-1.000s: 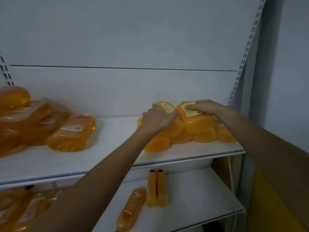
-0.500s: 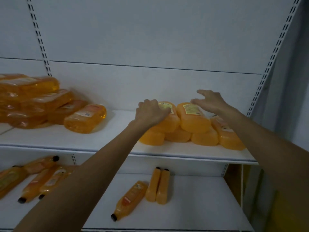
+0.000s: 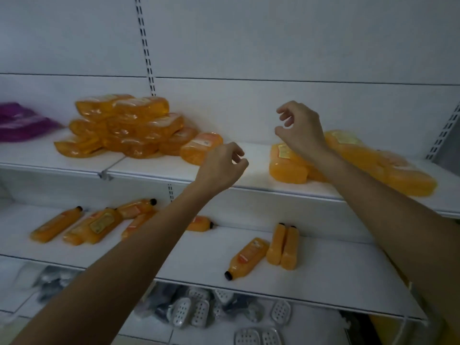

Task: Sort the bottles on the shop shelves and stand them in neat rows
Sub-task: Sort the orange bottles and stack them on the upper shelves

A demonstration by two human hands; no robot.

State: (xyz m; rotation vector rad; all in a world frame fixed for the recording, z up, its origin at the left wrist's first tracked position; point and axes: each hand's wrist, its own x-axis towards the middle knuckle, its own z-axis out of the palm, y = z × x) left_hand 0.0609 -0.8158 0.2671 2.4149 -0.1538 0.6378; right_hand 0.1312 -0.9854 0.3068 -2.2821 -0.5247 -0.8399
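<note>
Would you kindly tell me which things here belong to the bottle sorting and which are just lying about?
Job: left bottle pile; right bottle pile; loose bottles on the shelf below; left hand and right hand, both empty.
Lying about: purple packs; white perforated trays on the bottom shelf.

The shelves [image 3: 154, 168] and back panel [image 3: 249, 46] look like smooth white painted sheet with a matt finish, and the slotted upright [image 3: 145, 46] looks like the same painted metal. The bottles [image 3: 129, 125] are translucent orange plastic, smooth and glossy, with paper-like labels [image 3: 100, 224] and, on the slim ones below, black plastic caps [image 3: 227, 275]. The purple packs [image 3: 20, 123] at far left have a shiny film look, and the perforated dishes [image 3: 181, 311] at the bottom look like pale hard plastic.
</note>
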